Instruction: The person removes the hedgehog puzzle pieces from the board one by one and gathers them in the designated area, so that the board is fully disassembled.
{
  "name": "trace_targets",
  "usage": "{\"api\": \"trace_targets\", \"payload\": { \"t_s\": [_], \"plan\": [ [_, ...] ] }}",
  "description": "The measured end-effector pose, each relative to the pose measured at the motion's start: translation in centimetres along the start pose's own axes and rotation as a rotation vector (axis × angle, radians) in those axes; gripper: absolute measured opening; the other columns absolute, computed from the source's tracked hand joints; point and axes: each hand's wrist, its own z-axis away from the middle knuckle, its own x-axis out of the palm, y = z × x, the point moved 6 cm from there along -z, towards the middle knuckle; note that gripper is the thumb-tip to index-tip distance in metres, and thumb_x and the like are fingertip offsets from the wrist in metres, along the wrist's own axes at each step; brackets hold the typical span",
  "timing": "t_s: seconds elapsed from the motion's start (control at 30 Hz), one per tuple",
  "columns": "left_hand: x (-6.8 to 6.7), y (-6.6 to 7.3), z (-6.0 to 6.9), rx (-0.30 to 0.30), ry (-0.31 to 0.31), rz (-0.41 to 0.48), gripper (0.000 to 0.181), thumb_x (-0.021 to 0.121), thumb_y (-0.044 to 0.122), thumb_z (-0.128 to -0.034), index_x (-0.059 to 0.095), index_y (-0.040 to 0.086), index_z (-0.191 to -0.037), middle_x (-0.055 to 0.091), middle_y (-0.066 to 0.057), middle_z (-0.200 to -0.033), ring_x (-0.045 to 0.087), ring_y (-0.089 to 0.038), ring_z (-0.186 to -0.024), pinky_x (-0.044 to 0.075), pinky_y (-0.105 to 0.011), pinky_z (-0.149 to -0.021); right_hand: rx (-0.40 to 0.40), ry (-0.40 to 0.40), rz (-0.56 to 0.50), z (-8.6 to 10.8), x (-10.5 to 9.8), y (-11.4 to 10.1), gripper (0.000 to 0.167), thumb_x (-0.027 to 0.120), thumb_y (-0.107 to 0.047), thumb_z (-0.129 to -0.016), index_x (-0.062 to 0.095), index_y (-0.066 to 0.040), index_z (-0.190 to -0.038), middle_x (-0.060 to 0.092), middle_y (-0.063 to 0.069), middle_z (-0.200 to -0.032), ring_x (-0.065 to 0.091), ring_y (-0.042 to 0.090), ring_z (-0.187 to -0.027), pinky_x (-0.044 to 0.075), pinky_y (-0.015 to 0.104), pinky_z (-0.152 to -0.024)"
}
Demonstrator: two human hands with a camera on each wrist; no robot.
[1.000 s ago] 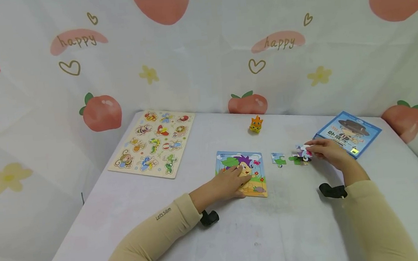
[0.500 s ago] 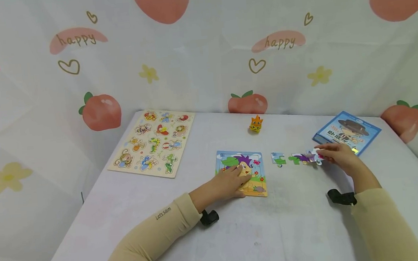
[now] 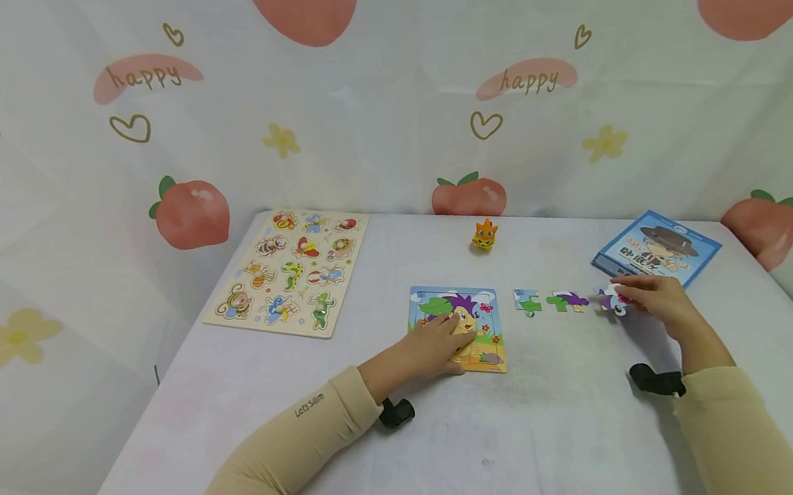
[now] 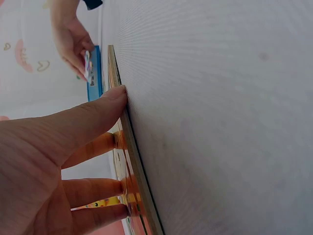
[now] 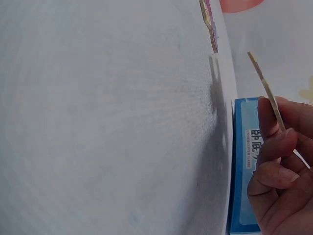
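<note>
My left hand rests on a jigsaw puzzle board with a cartoon figure in purple hair. In the left wrist view, its straight fingers touch the top face and the thumb lies along the board's edge. To the right, my right hand pinches a thin puzzle piece between thumb and fingers. The right wrist view shows this piece edge-on, raised above the table. Between board and right hand lie a blue and green puzzle piece and a green and purple piece.
A blue box with a hatted figure stands just behind my right hand. At the back centre is a small orange and yellow toy. A wooden insect picture board lies at the left. A printed cloth hangs behind the table.
My right hand has moved right with the puzzle piece, away from the green and purple piece, which now shows more fully. The left hand has stayed on the board.
</note>
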Motion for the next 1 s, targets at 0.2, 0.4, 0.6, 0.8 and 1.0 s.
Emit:
{"api": "trace_targets", "payload": {
  "t_s": [0.2,0.4,0.6,0.8,1.0],
  "plan": [
    [-0.03,0.03,0.08,0.003,-0.005,-0.001,0.061,0.055,0.046,-0.09,0.035,0.027,-0.145,0.029,-0.009,-0.153,0.031,-0.024,-0.139,0.037,-0.05,-0.106,-0.015,0.008,0.064,0.04,-0.16,-0.2,0.059,0.048,-0.039,-0.095,0.045,0.007,-0.132,0.055,-0.023,-0.075,0.049,0.005,-0.073,0.045,0.021,-0.065],
    [-0.04,0.05,0.1,0.003,-0.008,-0.003,0.061,0.054,0.046,-0.0904,0.034,0.027,-0.145,0.028,-0.009,-0.153,0.031,-0.024,-0.139,0.036,-0.05,-0.106,-0.034,0.004,0.101,0.13,-0.21,-0.69,0.058,0.045,-0.036,-0.097,0.043,0.009,-0.132,0.056,-0.02,-0.074,0.051,0.007,-0.073,0.046,0.022,-0.064],
    [-0.04,0.04,0.08,0.006,-0.001,-0.015,0.062,0.054,0.047,-0.0902,0.034,0.027,-0.145,0.029,-0.009,-0.153,0.031,-0.024,-0.14,0.036,-0.049,-0.107,-0.036,-0.01,0.108,-0.06,-0.22,-0.63,0.055,0.045,-0.032,-0.097,0.043,0.01,-0.132,0.055,-0.022,-0.079,0.054,0.002,-0.072,0.05,0.019,-0.066],
    [-0.09,0.08,0.03,0.005,-0.002,-0.014,0.061,0.054,0.047,-0.09,0.035,0.027,-0.145,0.029,-0.009,-0.152,0.031,-0.024,-0.139,0.037,-0.049,-0.106,-0.039,-0.054,0.061,-0.51,-0.14,-0.21,0.051,0.048,-0.022,-0.097,0.04,0.015,-0.131,0.057,-0.02,-0.082,0.061,-0.001,-0.069,0.054,0.016,-0.067],
    [-0.3,0.17,0.21,0.002,-0.003,-0.021,0.061,0.055,0.046,-0.0899,0.035,0.027,-0.145,0.03,-0.008,-0.152,0.031,-0.023,-0.139,0.038,-0.049,-0.106,-0.033,-0.064,0.099,-0.78,-0.04,-0.11,0.05,0.05,-0.02,-0.096,0.041,0.014,-0.132,0.06,-0.017,-0.082,0.059,-0.002,-0.068,0.053,0.015,-0.066]
  ]
}}
